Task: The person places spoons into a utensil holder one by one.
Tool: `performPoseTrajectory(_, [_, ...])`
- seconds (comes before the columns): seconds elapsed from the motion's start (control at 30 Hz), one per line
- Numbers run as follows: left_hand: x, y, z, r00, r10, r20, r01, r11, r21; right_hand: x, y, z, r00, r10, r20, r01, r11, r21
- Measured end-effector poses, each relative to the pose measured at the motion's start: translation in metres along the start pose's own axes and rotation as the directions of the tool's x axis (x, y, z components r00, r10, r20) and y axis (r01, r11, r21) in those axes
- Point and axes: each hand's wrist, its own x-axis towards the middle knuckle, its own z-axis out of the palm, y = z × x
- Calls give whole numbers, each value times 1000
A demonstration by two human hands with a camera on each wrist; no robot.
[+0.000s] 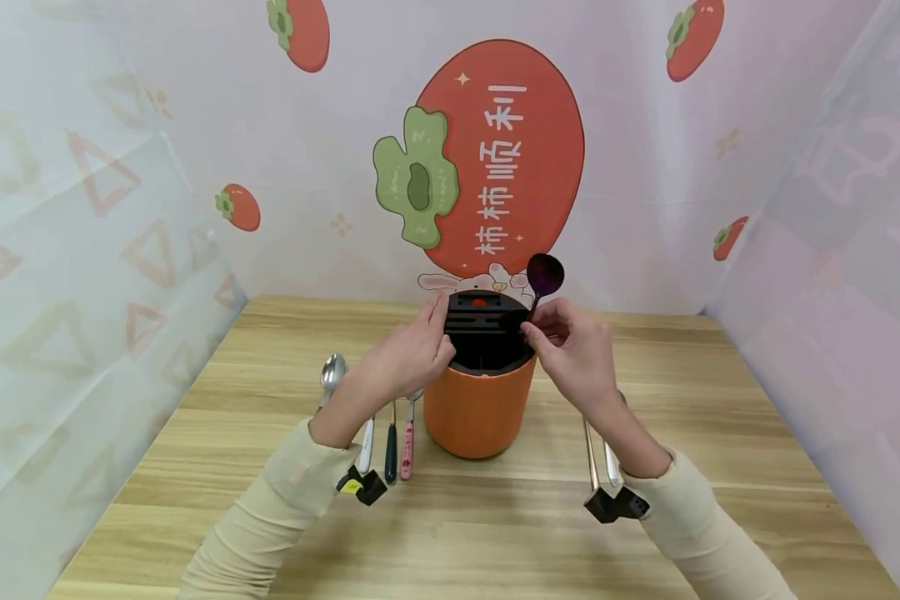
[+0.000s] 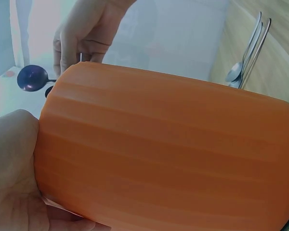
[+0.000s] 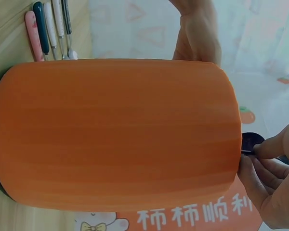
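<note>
An orange utensil holder [image 1: 477,412] with a black slotted insert [image 1: 480,321] stands upright on the table. My left hand [image 1: 412,350] holds its left rim, thumb toward the front and fingers reaching around behind; part of these fingers is hidden in the left wrist view. At the right rim, my right hand [image 1: 576,350] pinches a dark purple spoon [image 1: 546,275] between thumb and fingers. The spoon's bowl points up, above the holder. Its lower end is hidden by the hand and rim. A second dark rounded shape [image 2: 48,91] shows beside the spoon in the left wrist view.
Left of the holder lie a silver spoon [image 1: 333,372] and utensils with white [image 1: 366,450], dark green [image 1: 391,454] and pink [image 1: 407,450] handles. Gold [image 1: 591,454] and silver [image 1: 611,465] utensils lie at right, partly under my forearm. A printed backdrop [image 1: 630,167] stands behind.
</note>
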Motion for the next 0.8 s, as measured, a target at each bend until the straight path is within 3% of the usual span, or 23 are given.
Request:
performPoseTrajectory(0.33, [1, -1, 0, 1000, 12, -10, -12, 1000, -3, -2, 3, 4, 999, 33, 14, -33, 999, 15])
performPoseTrajectory(0.8, [0, 1, 0, 1000, 15, -15, -15, 1000, -6, -1, 5, 5, 1000, 1, 4, -1, 1000, -28])
